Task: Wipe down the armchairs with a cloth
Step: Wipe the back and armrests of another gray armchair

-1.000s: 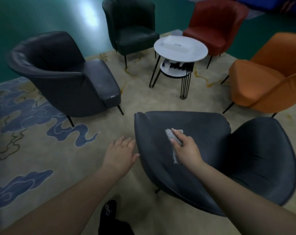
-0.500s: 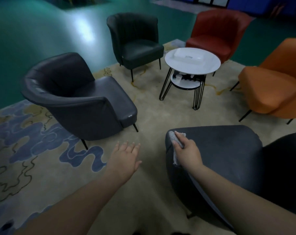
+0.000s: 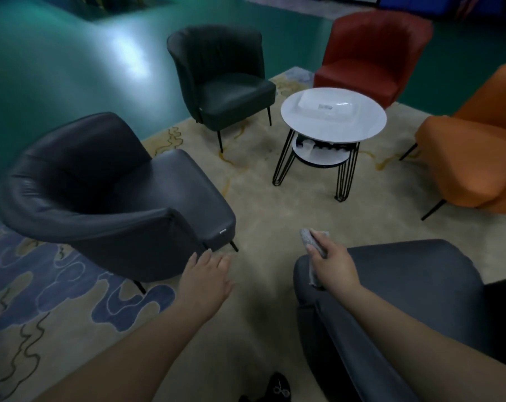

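Observation:
My right hand [image 3: 334, 264] is closed around a bunched grey cloth [image 3: 311, 242] and hovers over the front left corner of the nearest dark grey armchair [image 3: 405, 285] at the lower right. The cloth's top sticks out above my fingers and a strip hangs below my palm. My left hand [image 3: 207, 278] is spread flat with nothing in it, just in front of the seat corner of a second dark grey armchair [image 3: 115, 192] on the left. Further back stand a dark green armchair [image 3: 222, 82], a red armchair [image 3: 373, 53] and an orange armchair [image 3: 472, 158].
A round white side table [image 3: 370, 123] on black wire legs stands in the middle of the chairs, with a white tray on top and a lower shelf of small items. A beige rug with blue cloud patterns covers the floor. My dark shoe [image 3: 278, 390] shows at the bottom.
The view has swung up and left, sliding the nearest chair toward the lower right. My right hand with the cloth has come off the seat to its front left corner. My left hand nears the left chair.

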`<state>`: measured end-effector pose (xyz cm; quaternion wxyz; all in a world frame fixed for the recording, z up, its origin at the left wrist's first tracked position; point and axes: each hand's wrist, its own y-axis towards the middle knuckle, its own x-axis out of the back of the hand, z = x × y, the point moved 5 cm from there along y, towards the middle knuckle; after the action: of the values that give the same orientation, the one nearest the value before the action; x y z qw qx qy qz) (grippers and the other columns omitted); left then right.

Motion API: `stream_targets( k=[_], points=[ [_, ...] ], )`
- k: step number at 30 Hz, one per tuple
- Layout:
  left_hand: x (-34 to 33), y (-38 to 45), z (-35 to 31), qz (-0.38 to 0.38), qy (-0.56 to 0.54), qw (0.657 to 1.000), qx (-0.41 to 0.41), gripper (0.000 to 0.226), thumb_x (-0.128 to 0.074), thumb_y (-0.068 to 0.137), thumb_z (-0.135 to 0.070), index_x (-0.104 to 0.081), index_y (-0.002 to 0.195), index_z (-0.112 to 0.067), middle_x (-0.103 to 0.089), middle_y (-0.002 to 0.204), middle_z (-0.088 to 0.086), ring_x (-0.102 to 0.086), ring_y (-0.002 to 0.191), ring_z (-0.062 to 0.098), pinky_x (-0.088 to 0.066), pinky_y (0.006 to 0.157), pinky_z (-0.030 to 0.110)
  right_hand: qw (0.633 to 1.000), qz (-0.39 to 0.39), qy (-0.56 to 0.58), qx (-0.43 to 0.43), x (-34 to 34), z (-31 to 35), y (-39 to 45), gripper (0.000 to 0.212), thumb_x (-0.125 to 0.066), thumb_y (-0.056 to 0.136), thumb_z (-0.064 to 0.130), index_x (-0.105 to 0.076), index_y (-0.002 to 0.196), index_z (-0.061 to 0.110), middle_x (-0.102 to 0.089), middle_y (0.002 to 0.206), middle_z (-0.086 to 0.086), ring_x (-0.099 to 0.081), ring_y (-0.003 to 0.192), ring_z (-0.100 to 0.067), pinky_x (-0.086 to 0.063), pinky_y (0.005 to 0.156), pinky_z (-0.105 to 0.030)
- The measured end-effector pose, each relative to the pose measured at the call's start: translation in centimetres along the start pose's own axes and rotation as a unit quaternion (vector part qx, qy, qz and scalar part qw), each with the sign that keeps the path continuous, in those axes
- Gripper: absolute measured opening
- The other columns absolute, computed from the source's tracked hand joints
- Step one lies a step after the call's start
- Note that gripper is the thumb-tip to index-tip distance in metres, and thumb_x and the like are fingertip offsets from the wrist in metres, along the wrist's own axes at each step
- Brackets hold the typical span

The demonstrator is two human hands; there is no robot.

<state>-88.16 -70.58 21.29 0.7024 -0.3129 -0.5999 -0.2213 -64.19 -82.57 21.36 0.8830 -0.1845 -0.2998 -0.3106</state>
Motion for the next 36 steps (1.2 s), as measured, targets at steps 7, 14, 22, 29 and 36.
stream_targets(
  k=[7,14,22,29,36],
  points=[
    [0.3,8.2,2.2,0.006,-0.029,1.000,0.008,0.064,-0.035,0.096,-0.054,-0.024,0.151,-0.024,-0.031,0.155,-0.005,-0.023,0.144,0.018,-0.015,0.116,0.040,1.000,0.020,0.006,-0.015,-1.5,0.6,8.0,0.044,-0.052,0.095,0.036,-0.047,0.138,0.032,-0.054,0.132,-0.009,-0.054,0.118,-0.023,-0.044,0.098,-0.035],
    [1.6,20.0,4.3,0.009,-0.036,0.998,-0.047,0.062,-0.034,0.097,-0.053,-0.024,0.150,-0.025,-0.032,0.154,-0.005,-0.024,0.143,0.018,-0.018,0.116,0.039,0.998,-0.018,0.028,-0.054,-1.9,0.5,16.5,0.045,-0.054,0.095,0.032,-0.046,0.139,0.029,-0.051,0.137,-0.010,-0.049,0.124,-0.023,-0.035,0.100,-0.027],
    [3.6,34.6,6.2,0.016,-0.029,0.991,-0.131,0.060,-0.034,0.096,-0.051,-0.026,0.149,-0.022,-0.038,0.150,-0.005,-0.029,0.140,0.018,-0.021,0.114,0.038,0.990,-0.078,0.022,-0.111,-1.1,2.8,27.4,0.046,-0.051,0.096,0.031,-0.043,0.141,0.029,-0.050,0.137,-0.012,-0.050,0.122,-0.025,-0.039,0.098,-0.027],
    [5.3,46.0,6.1,0.015,0.021,0.984,-0.178,0.066,-0.034,0.096,-0.055,-0.021,0.151,-0.021,-0.036,0.152,-0.004,-0.031,0.138,0.018,-0.026,0.111,0.035,0.980,-0.116,0.037,-0.158,0.3,2.4,34.1,0.048,-0.049,0.097,0.033,-0.039,0.144,0.028,-0.044,0.142,-0.010,-0.047,0.125,-0.024,-0.031,0.093,-0.021],
    [8.0,57.8,1.8,0.012,-0.006,0.983,-0.185,0.064,-0.032,0.097,-0.054,-0.020,0.152,-0.023,-0.033,0.153,-0.005,-0.026,0.142,0.017,-0.024,0.113,0.035,0.976,-0.141,0.043,-0.160,5.0,0.3,44.4,0.047,-0.050,0.097,0.032,-0.041,0.143,0.027,-0.047,0.139,-0.008,-0.049,0.122,-0.023,-0.036,0.091,-0.023]
  ],
)
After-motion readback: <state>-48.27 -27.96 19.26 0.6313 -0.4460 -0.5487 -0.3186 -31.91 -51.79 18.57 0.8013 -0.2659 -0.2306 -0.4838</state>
